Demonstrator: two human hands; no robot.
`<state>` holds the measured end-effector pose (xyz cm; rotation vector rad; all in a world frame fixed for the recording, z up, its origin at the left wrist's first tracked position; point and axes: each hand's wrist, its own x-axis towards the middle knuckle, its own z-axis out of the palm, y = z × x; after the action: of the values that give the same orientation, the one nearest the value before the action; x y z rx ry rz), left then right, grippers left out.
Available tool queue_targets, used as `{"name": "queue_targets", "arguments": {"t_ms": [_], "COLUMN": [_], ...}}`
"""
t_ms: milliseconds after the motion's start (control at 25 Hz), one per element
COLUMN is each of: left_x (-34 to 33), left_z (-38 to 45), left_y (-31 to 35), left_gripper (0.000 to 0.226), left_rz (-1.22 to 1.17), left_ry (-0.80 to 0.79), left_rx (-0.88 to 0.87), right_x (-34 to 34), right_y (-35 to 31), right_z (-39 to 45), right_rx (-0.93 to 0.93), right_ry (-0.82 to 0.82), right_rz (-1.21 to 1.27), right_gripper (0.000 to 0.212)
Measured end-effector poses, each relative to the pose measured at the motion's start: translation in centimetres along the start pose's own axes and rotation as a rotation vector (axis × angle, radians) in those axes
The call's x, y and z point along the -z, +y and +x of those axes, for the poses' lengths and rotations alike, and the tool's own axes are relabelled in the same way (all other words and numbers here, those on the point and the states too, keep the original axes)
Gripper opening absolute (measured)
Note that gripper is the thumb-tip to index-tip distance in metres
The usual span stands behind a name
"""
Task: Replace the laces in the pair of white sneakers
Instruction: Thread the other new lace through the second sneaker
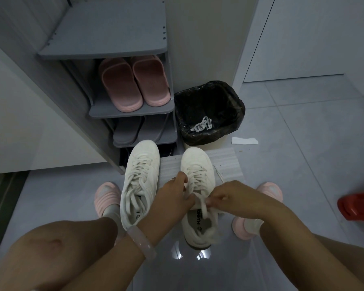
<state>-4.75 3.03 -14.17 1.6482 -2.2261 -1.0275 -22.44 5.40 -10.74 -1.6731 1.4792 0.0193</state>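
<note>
Both hands pinch lace ends, left hand (172, 198) and right hand (227, 199), over the right sneaker (198, 164); left sneaker (142, 164) beside it. At one o'clock, the bin (235, 110) (black-lined) holds old laces (202, 124).

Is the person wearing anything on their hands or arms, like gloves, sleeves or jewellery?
No gloves and no sleeves in view: both forearms are bare. The left hand has a thin ring on one finger, and a pale pink, glossy bangle circles the left wrist. The right hand and wrist show nothing worn.
</note>
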Motion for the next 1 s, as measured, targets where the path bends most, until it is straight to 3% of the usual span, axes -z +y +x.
{"name": "queue_targets", "arguments": {"t_ms": [80, 160, 280, 600, 880, 1000], "left_x": [0.0, -0.1, 0.0, -0.3, -0.3, 0.1], "left_z": [0.0, -0.1, 0.0, 0.1, 0.6, 0.6], "left_y": [-0.1, -0.1, -0.1, 1.0, 1.5, 1.1], "left_gripper": [0.029, 0.025, 0.017, 0.017, 0.009, 0.015], "left_rz": [0.0, 0.009, -0.054, 0.209, 0.18, 0.059], "left_ry": [-0.002, 0.023, 0.063, 0.064, 0.1, 0.115], "left_rx": [-0.017, -0.045, -0.035, -0.092, -0.045, -0.032], "right_x": [-0.4, -1.0, -2.9, -4.6, -4.4, -3.6], "right_y": [0.7, -0.1, -0.9, -1.7, -1.5, -1.1], "right_z": [0.7, 0.9, 1.3, 1.6, 1.8, 1.9], "right_rx": [-0.05, -0.088, -0.146, -0.199, -0.167, -0.168], "right_ry": [0.334, 0.467, 0.387, 0.521, 0.527, 0.527], "right_rz": [-0.029, 0.057, -0.037, -0.094, -0.153, -0.067], "right_gripper": [0.029, 0.02, 0.022, 0.014, 0.012, 0.013]}}
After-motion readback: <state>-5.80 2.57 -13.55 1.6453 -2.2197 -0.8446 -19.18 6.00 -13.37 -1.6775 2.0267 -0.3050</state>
